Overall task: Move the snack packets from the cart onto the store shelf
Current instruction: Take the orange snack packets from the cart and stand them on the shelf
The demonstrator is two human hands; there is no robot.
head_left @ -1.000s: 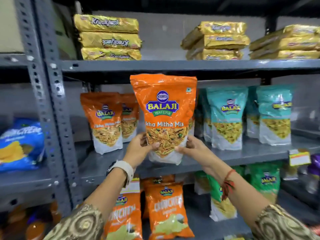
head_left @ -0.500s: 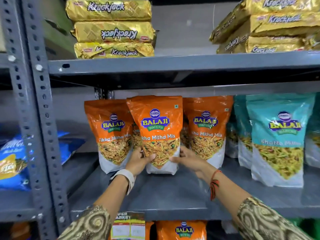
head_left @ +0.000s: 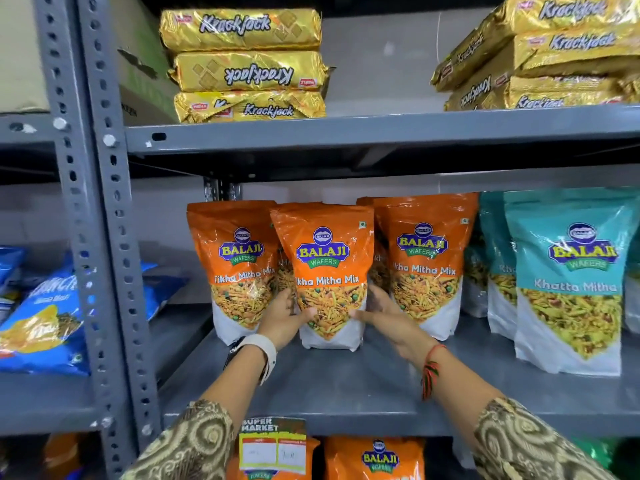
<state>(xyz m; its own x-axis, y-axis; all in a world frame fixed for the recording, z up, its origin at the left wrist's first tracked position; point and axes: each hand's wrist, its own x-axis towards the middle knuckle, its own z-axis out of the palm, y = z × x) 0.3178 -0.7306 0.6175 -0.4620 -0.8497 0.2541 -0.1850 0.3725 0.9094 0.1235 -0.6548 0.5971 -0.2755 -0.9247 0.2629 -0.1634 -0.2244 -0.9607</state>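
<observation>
An orange snack packet [head_left: 327, 275] is gripped by the left hand [head_left: 284, 315] and right hand [head_left: 384, 311], stood upright on the shelf [head_left: 346, 386]; release seems next.

Orange snack packet [head_left: 325, 271] stands upright on the grey shelf [head_left: 346, 386], held at its lower sides by both hands: left hand [head_left: 282, 318] w/ thumb on the front, right hand [head_left: 388, 318] fingers at the right edge. Same orange packets just beside it, left [head_left: 235, 268] & right [head_left: 427, 261]. Teal packets [head_left: 568, 282] further right. Gold biscuit packs [head_left: 247, 64] stacked on shelf above. Blue bags [head_left: 48, 320] on the next rack, left. Price tag [head_left: 273, 445] on the shelf's front edge.
</observation>
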